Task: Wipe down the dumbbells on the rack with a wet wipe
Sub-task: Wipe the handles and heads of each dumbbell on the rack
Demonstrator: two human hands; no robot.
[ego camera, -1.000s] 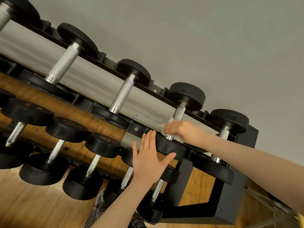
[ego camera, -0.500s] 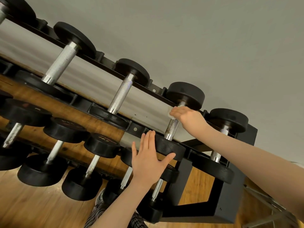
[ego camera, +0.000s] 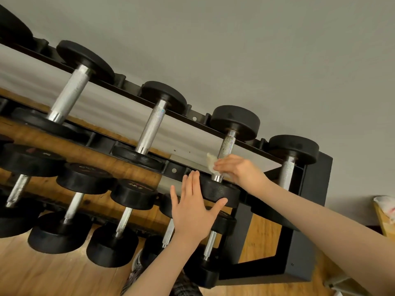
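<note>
A black rack (ego camera: 314,210) carries rows of black dumbbells with knurled steel handles. My right hand (ego camera: 239,169) holds a white wet wipe (ego camera: 210,161) wrapped round the lower part of one top-row dumbbell's handle (ego camera: 226,146), second from the right. My left hand (ego camera: 192,208) lies flat with straight fingers against the near black head (ego camera: 222,192) of that same dumbbell, thumb under its rim. Part of the wipe is hidden by my right fingers.
More dumbbells sit to the left on the top row (ego camera: 149,127) and on the lower row (ego camera: 132,193). One more dumbbell (ego camera: 288,165) stands at the far right. A grey wall (ego camera: 256,50) is behind, wooden floor (ego camera: 42,274) below, a shoe (ego camera: 136,268) near the rack.
My right hand slid the wipe up the handle toward the far head, then back down to the near end. The left hand stayed pressed on the near head.
</note>
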